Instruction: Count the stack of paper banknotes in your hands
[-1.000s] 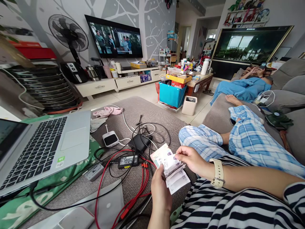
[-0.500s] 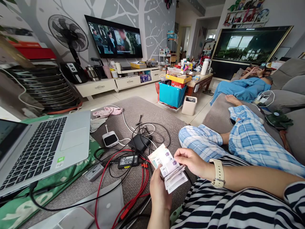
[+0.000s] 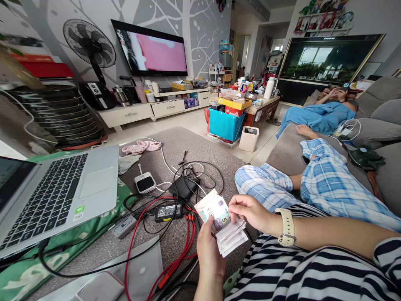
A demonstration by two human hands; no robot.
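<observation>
My left hand [image 3: 210, 246] grips a stack of banknotes [image 3: 216, 209], its thumb lying across their front. The upper note shows a "5", and other notes are folded down toward me, their pale ends [image 3: 232, 240] fanned out below. My right hand [image 3: 249, 213], with a cream watch on its wrist, is closed at the right side of the stack. Its bent fingertips are against the notes at the fold; the exact contact is partly hidden.
Black and red cables [image 3: 188, 234], a power adapter [image 3: 168, 212] and a small white device [image 3: 145, 183] lie on the grey couch. An open laptop [image 3: 97, 179] stands at left on green cloth. Someone lies under a blue blanket [image 3: 316, 115] at the far right.
The note pinched by my right hand has been turned down toward me, baring the note with the "5". My left hand has stayed in place. The television picture has changed.
</observation>
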